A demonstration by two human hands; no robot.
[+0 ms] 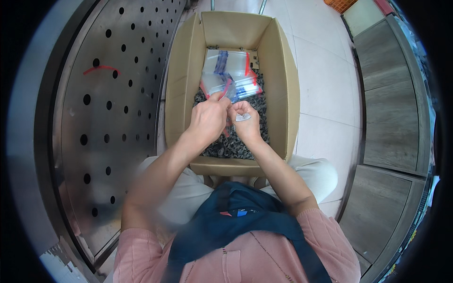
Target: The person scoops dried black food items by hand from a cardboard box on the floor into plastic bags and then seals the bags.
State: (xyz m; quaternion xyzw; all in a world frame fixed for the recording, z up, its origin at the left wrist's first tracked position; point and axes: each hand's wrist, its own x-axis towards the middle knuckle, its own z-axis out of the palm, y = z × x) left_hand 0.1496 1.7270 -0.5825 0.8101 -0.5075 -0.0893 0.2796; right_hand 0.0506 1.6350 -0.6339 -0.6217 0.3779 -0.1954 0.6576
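Note:
A small clear zip bag with a red edge point(228, 89) is pinched in my left hand point(209, 118), and part of it hangs below the fingers. My right hand point(248, 123) meets the left at the bag, fingers curled. A small white slip point(243, 117) lies against its thumb side. Whether the right fingers also grip the bag is hidden. Just beyond the hands, stacks of clear zip bags with red edges and blue print point(226, 63) rest on dark grey dried flakes point(230, 148). The flakes cover the bottom of an open cardboard box point(288, 88).
A perforated stainless steel panel point(120, 95) stands close on the left. Grey wood-look cabinet doors point(391, 131) line the right, across a pale tiled floor point(325, 92). An orange plastic basket point(339, 5) is at the far right. My knees flank the box.

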